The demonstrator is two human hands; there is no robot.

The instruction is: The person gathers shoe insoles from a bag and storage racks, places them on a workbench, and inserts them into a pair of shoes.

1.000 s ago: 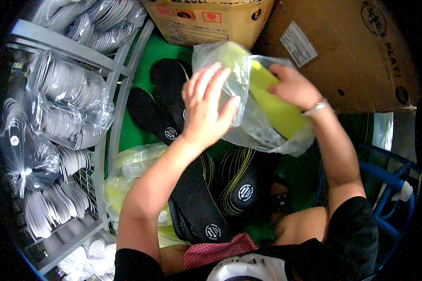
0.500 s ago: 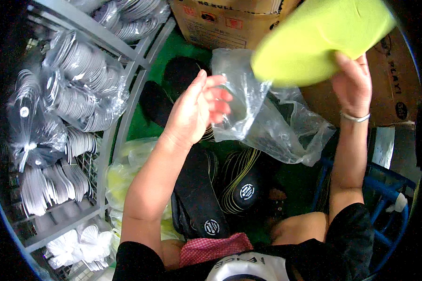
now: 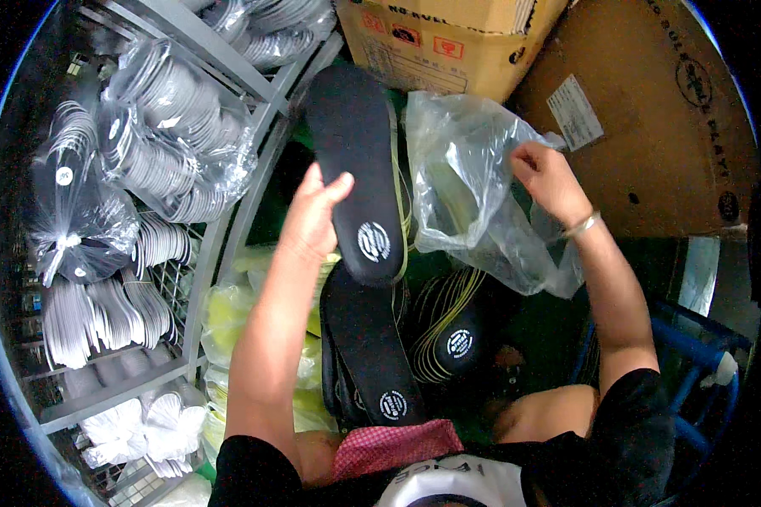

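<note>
My left hand (image 3: 311,215) is closed round the left edge of a stack of black insoles (image 3: 359,160), its thumb over the top one. Yellow-green edges show along the stack's right side. A clear plastic bag (image 3: 457,169) stands open-mouthed just right of the stack. At the bag's upper right rim my right hand (image 3: 556,184) is closed, pinching the plastic. Below the held stack lie more black insoles (image 3: 368,346) with round white prints. Another fanned pile of black insoles (image 3: 448,338) with yellow-green edges rests to their right.
A grey metal rack (image 3: 254,160) on the left carries bagged grey insoles (image 3: 169,135). Bags with yellow-green contents (image 3: 228,317) lie beside it. Cardboard boxes (image 3: 435,46) stand at the back and right. A blue metal frame (image 3: 693,338) is at lower right, and pink checked cloth (image 3: 393,448) covers my lap.
The yellow-green piece my right hand held up is no longer seen there; that hand has come down to the bag's rim. My left hand, empty before, now grips a black insole stack.
</note>
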